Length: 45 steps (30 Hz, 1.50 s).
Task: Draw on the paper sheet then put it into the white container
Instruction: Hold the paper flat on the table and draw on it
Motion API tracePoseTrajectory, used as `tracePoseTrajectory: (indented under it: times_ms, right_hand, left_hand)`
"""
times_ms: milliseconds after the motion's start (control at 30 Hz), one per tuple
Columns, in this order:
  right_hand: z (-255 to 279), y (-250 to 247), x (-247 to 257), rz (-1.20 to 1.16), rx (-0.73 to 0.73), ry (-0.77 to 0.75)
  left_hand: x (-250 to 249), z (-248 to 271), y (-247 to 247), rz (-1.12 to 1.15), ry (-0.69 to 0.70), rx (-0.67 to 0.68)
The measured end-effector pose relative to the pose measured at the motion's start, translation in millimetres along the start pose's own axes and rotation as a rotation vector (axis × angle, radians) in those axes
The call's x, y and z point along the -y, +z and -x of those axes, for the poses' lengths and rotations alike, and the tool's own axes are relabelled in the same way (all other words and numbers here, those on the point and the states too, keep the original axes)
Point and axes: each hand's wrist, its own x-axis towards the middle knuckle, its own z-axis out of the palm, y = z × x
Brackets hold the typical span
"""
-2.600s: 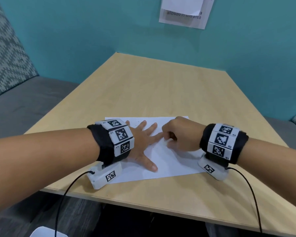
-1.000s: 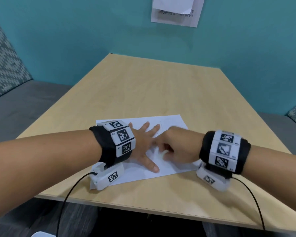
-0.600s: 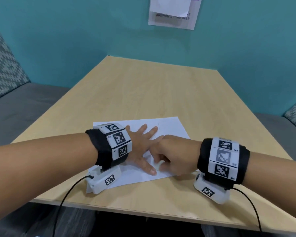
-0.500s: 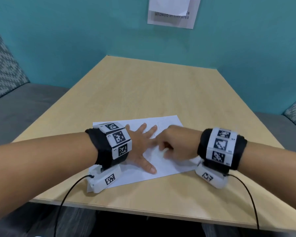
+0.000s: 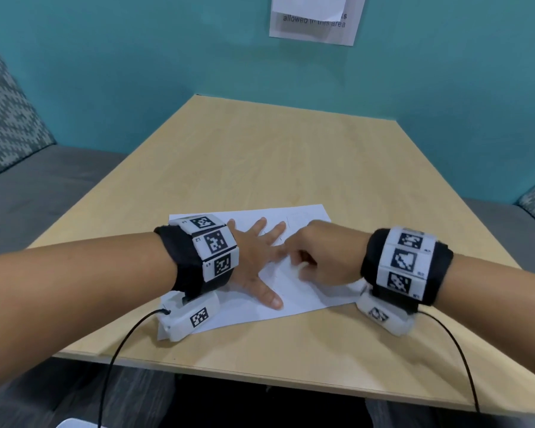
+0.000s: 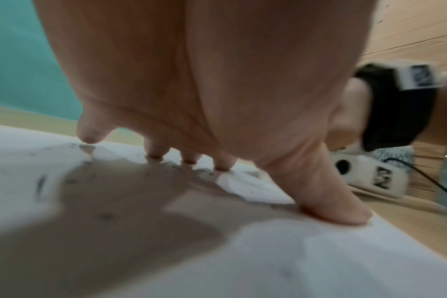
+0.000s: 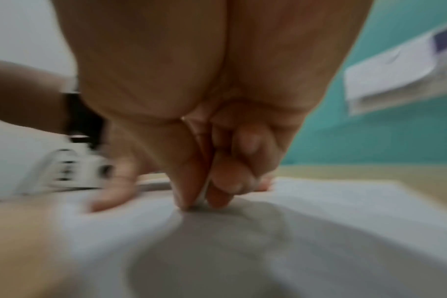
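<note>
A white paper sheet (image 5: 303, 299) lies slightly askew near the table's front edge. My left hand (image 5: 258, 253) presses flat on it with fingers spread; in the left wrist view its fingertips (image 6: 337, 211) touch the paper (image 6: 319, 252). My right hand (image 5: 300, 262) is curled just right of the left fingers, its tips down on the sheet (image 7: 357, 203). In the blurred right wrist view, thumb and forefinger (image 7: 189, 193) pinch a thin pale stick that is mostly hidden. Faint marks show on the paper near the left fingers.
The wooden table (image 5: 275, 156) stretches away to a teal wall with a paper notice (image 5: 314, 21). Grey benches with patterned cushions (image 5: 3, 118) flank it. A white object's edge (image 5: 74, 423) shows below the table at the bottom left. Cables trail from both wrist cameras.
My right hand has moved back and forth over the sheet beside the left fingers, toward me and then away again. The left hand has stayed pressed flat on the paper.
</note>
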Motion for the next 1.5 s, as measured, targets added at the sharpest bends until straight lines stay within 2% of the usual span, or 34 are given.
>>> tracePoseTrajectory:
  times_ms: [67, 100, 233, 400, 533, 700, 867, 1033, 1200, 1367, 1500]
  right_hand:
    - [3.8, 6.3, 11.6, -0.03, 0.077, -0.052]
    - [2.0, 3.4, 8.7, -0.026, 0.068, -0.037]
    - [-3.9, -10.5, -18.4, -0.001, -0.065, 0.085]
    - [5.0, 4.3, 4.5, -0.055, 0.06, -0.038]
    - [-3.4, -9.9, -20.5, -0.015, -0.073, 0.069]
    - [6.8, 3.4, 3.9, -0.049, 0.053, -0.039]
    - [-0.7, -9.5, -18.5, -0.006, -0.067, 0.067]
    - [9.5, 2.2, 2.1, -0.02, 0.058, -0.038]
    - [3.2, -9.0, -18.2, -0.006, -0.049, 0.074]
    - [13.6, 4.7, -1.7, -0.05, 0.051, -0.004]
    - [7.9, -4.4, -14.2, -0.06, -0.032, 0.06]
  left_hand:
    - [2.5, -0.5, 1.2, 0.0, 0.014, -0.002]
    - [2.8, -1.1, 1.3, -0.012, 0.011, -0.001]
    - [-0.8, -1.2, -0.7, -0.039, -0.023, 0.017]
    - [3.2, 0.0, 1.5, -0.001, 0.008, -0.005]
    - [0.5, -0.5, 1.1, -0.014, -0.026, -0.001]
    - [2.7, 1.5, 1.9, -0.001, 0.0, -0.015]
    - [0.0, 0.9, -0.1, -0.025, -0.022, 0.002]
    - [1.0, 1.5, 0.6, -0.009, -0.012, -0.003]
    - [2.2, 0.0, 1.5, -0.029, -0.03, 0.004]
    - [4.1, 0.1, 2.3, -0.019, -0.023, 0.004]
    - [4.3, -1.1, 1.2, -0.023, -0.025, 0.01]
